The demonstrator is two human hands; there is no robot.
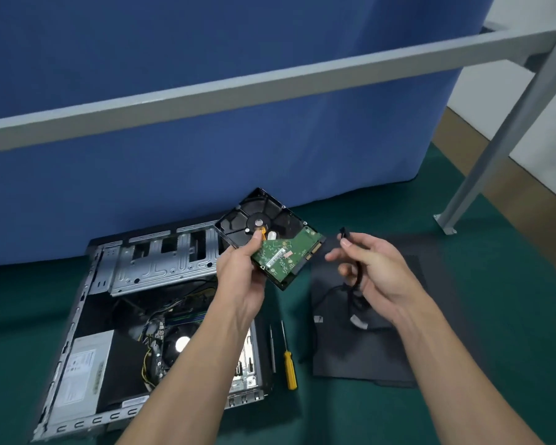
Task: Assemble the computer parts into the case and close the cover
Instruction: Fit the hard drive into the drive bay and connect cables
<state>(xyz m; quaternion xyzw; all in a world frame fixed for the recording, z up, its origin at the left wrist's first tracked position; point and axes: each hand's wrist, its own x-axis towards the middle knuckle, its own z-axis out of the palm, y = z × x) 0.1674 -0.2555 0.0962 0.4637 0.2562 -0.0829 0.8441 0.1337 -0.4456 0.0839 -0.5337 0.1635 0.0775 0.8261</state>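
Head view: open case [76, 316] with motherboard [160, 343], power supply [81, 374] inside.

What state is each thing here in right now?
Case: lying flat, open, cover off.
Cover: flat on the mat, right of the case.
Hard drive: held up by the left hand, green side showing.
Cable: plug end pinched by the right hand, not plugged into the drive.
Yellow screwdriver: lying on the mat, untouched.
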